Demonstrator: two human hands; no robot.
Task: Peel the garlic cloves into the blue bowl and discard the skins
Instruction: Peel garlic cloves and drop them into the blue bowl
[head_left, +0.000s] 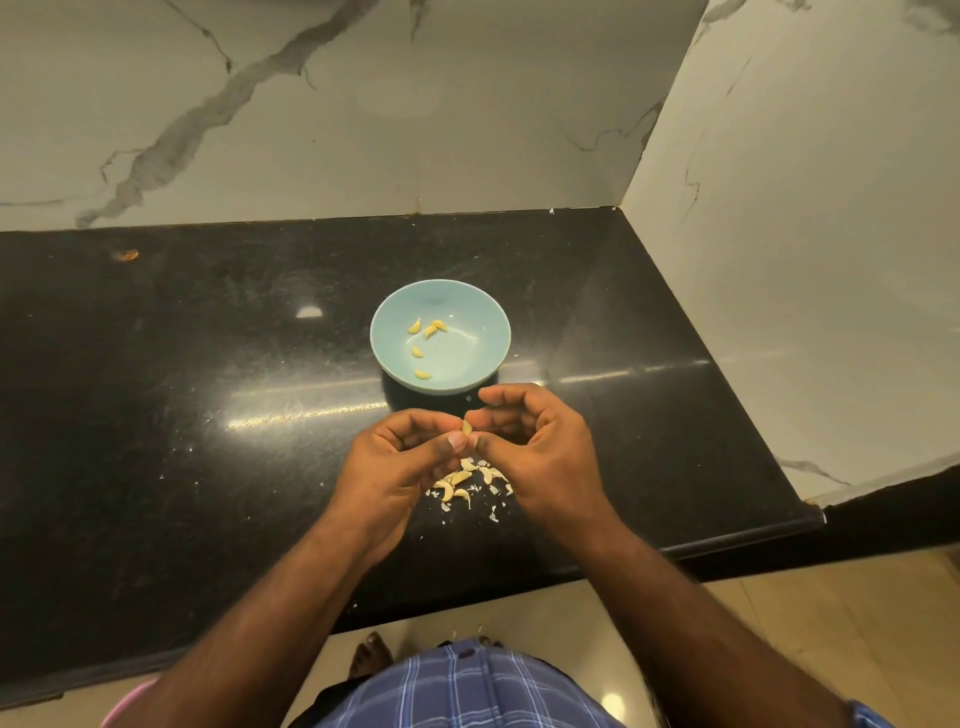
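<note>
Plainly, the garlic clove (467, 427) in hand is a small, light, curved thing, pinched between the two hands just above the countertop (208, 389) and just short of the blue bowl (467, 358). The left hand (400, 457) has its thumb and curled fingers closed on the lower part of the clove, and the right hand (535, 447) meets it from the other side, fingertips curled in against its upper end; whether those fingers grip the clove itself or only a flap of skin I cannot tell.

A clove of this kind is likely firm but smooth once bare, so it may slip. The skin is probably thin, dry and brittle, apt to tear off in flakes. The best hold seems to be on the body with one hand while the other picks at the tip.

Five peeled cloves (428, 338) lie scattered in the bowl. Below the hands, on the dark counter, sits a little pile of unpeeled cloves (462, 486) mixed with pale skin flakes (493, 514), near the front edge. So the work looks partway done, with skins not yet cleared.
</note>
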